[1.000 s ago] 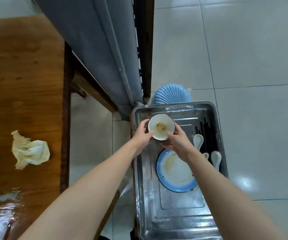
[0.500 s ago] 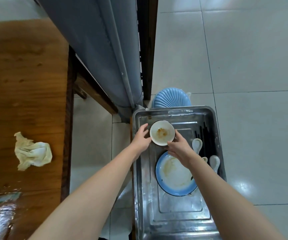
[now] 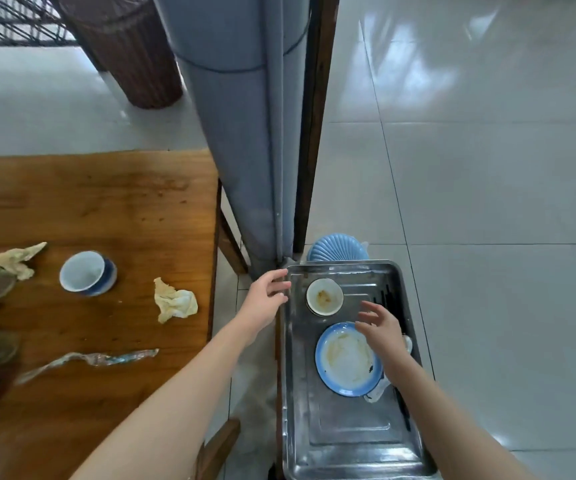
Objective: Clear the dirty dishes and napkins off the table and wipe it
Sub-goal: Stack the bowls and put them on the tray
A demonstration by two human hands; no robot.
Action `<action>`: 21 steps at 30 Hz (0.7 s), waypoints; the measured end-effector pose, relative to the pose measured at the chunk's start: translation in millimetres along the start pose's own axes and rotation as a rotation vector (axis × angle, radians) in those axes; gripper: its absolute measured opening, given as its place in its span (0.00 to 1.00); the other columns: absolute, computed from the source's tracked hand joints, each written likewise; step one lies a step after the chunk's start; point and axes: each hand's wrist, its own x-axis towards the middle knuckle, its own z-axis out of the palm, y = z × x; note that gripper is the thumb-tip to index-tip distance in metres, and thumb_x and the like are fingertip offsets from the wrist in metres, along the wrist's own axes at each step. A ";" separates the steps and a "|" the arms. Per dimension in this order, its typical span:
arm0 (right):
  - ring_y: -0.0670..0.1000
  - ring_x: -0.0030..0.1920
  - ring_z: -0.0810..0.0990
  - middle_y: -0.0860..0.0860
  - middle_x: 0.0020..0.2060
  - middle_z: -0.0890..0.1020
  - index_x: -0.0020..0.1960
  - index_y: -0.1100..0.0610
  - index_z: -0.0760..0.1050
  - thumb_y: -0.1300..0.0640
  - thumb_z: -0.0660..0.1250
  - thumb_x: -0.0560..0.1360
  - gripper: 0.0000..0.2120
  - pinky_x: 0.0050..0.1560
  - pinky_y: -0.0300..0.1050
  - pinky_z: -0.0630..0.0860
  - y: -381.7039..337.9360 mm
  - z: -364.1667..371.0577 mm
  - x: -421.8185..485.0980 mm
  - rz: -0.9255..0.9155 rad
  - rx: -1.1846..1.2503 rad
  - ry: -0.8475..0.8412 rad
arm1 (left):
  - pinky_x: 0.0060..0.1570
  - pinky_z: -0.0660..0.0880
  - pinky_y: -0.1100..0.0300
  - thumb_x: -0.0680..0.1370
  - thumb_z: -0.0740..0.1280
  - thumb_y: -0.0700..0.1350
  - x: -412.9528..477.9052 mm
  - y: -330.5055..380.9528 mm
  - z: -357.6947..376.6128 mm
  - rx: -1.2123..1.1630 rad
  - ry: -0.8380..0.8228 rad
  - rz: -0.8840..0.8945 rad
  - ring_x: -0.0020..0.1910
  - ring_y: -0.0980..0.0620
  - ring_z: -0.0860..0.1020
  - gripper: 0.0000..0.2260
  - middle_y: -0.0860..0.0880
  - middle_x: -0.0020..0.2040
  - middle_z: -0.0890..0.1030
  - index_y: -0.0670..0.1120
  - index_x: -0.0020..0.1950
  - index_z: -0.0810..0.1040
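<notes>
Left hand (image 3: 266, 296): fingers spread, empty, at 11 o'clock corner of tray (image 3: 349, 441).
Right hand (image 3: 380, 325): fingers spread, empty, over plate (image 3: 347, 358).
Bowl (image 3: 324, 296): in tray, 11 o'clock of plate.
Napkin (image 3: 174, 304): on table (image 3: 106, 202), 9 o'clock of tray.

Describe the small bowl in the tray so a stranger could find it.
Find the metal tray right of the table. At its far end, beyond the blue-rimmed plate, sits the bowl. It is small, white, brown-stained inside; the plate is larger and flat.
</notes>
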 end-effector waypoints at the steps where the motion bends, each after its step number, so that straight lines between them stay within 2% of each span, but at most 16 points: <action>1: 0.50 0.53 0.78 0.55 0.55 0.79 0.59 0.51 0.73 0.68 0.66 0.74 0.18 0.46 0.41 0.76 -9.1 1.1 -10.8 -0.032 0.013 0.012 | 0.61 0.72 0.54 0.80 0.62 0.33 -10.2 6.6 -8.3 -0.010 0.014 0.009 0.62 0.51 0.75 0.21 0.51 0.61 0.78 0.50 0.70 0.69; 5: 0.51 0.53 0.79 0.50 0.50 0.81 0.59 0.51 0.75 0.66 0.67 0.74 0.17 0.56 0.52 0.77 -43.7 10.3 -56.0 -0.131 0.025 0.020 | 0.64 0.72 0.52 0.80 0.63 0.35 -51.5 28.2 -42.4 -0.030 0.050 0.055 0.64 0.50 0.74 0.21 0.50 0.64 0.76 0.51 0.71 0.69; 6: 0.50 0.53 0.79 0.50 0.50 0.81 0.60 0.51 0.74 0.66 0.66 0.75 0.17 0.55 0.50 0.77 -51.3 14.0 -68.1 -0.147 0.020 0.004 | 0.65 0.72 0.50 0.80 0.63 0.35 -61.6 31.6 -50.9 -0.034 0.062 0.068 0.64 0.50 0.74 0.21 0.50 0.65 0.76 0.51 0.71 0.69; 9: 0.46 0.49 0.79 0.51 0.52 0.80 0.63 0.50 0.73 0.66 0.65 0.76 0.19 0.42 0.35 0.74 -67.9 30.5 -101.1 -0.193 0.014 -0.040 | 0.62 0.74 0.50 0.79 0.65 0.36 -88.7 36.6 -76.7 -0.049 0.096 0.107 0.64 0.50 0.74 0.22 0.50 0.66 0.76 0.51 0.70 0.70; 11: 0.45 0.48 0.79 0.51 0.52 0.80 0.63 0.50 0.73 0.66 0.65 0.75 0.19 0.38 0.32 0.72 -76.1 44.5 -121.1 -0.220 -0.004 -0.046 | 0.59 0.74 0.54 0.79 0.66 0.37 -107.1 32.6 -95.6 -0.057 0.100 0.122 0.63 0.51 0.73 0.21 0.51 0.65 0.75 0.53 0.70 0.70; 13: 0.47 0.50 0.79 0.51 0.52 0.80 0.64 0.51 0.73 0.66 0.66 0.75 0.19 0.40 0.33 0.73 -82.9 59.1 -140.9 -0.259 -0.028 -0.047 | 0.56 0.73 0.57 0.79 0.66 0.39 -126.3 24.3 -115.5 -0.065 0.090 0.134 0.62 0.52 0.73 0.20 0.52 0.65 0.75 0.54 0.69 0.69; 16: 0.49 0.51 0.79 0.54 0.53 0.81 0.65 0.53 0.73 0.66 0.67 0.75 0.20 0.47 0.38 0.75 -89.3 85.3 -171.2 -0.321 -0.060 -0.064 | 0.60 0.73 0.54 0.79 0.67 0.41 -158.0 5.7 -148.6 -0.122 0.109 0.117 0.62 0.51 0.74 0.19 0.52 0.64 0.75 0.55 0.67 0.71; 19: 0.47 0.51 0.79 0.51 0.52 0.81 0.65 0.52 0.73 0.65 0.68 0.75 0.21 0.45 0.35 0.74 -92.4 117.3 -201.1 -0.382 -0.096 -0.101 | 0.57 0.76 0.55 0.79 0.66 0.38 -192.9 -19.7 -183.2 -0.192 0.132 0.092 0.62 0.49 0.75 0.19 0.49 0.65 0.76 0.53 0.67 0.72; 21: 0.46 0.51 0.79 0.51 0.52 0.81 0.64 0.51 0.73 0.65 0.68 0.74 0.21 0.46 0.35 0.73 -93.7 141.7 -221.2 -0.405 -0.076 -0.120 | 0.60 0.74 0.52 0.79 0.65 0.36 -217.5 -36.8 -206.6 -0.208 0.150 0.081 0.64 0.48 0.74 0.19 0.48 0.66 0.75 0.52 0.67 0.72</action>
